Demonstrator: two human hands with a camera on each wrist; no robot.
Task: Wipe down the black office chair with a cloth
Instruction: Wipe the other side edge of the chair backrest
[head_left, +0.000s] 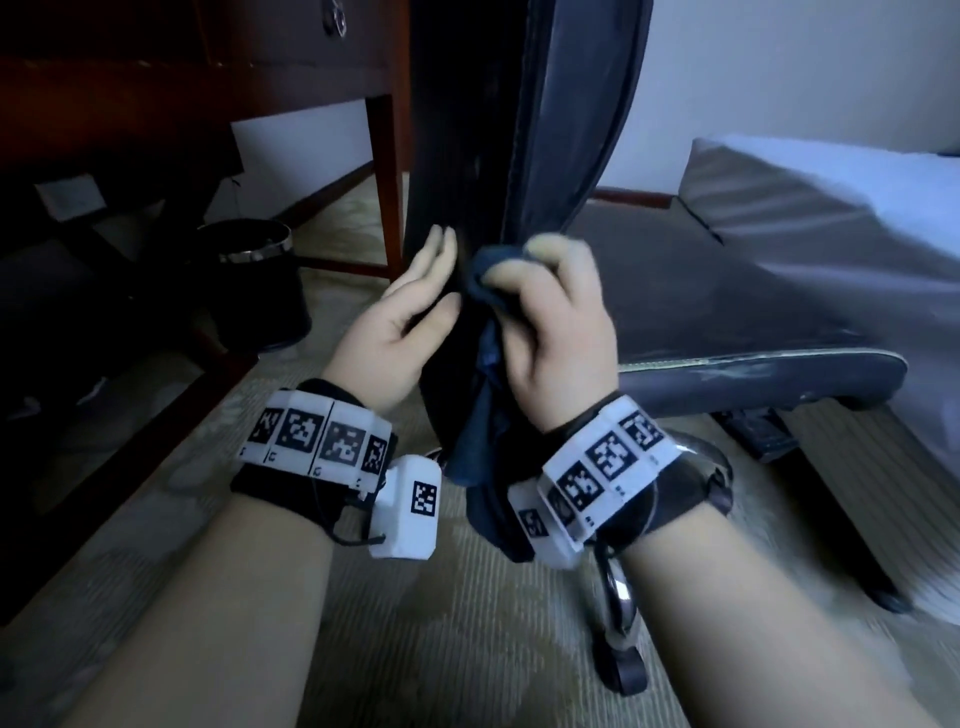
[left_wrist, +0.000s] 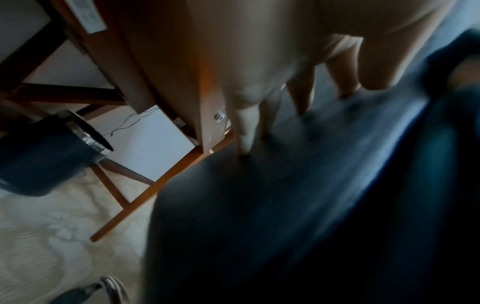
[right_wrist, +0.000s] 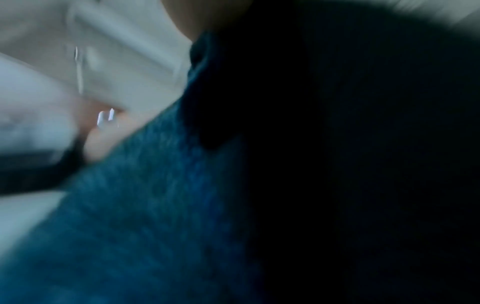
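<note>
Low at frame centre, dark blue cloth (head_left: 488, 332) bunched, clamped in right hand (head_left: 550, 332) against black padded office chair (head_left: 519, 156). Left hand (head_left: 410, 312) flat, fingers straight, bracing chair's back. Loose hanging tail could snag and drag free; chair could roll.

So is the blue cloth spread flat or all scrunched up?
Scrunched up: the dark blue fabric cloth is bunched in the right hand, its loose end dangling below.
</note>
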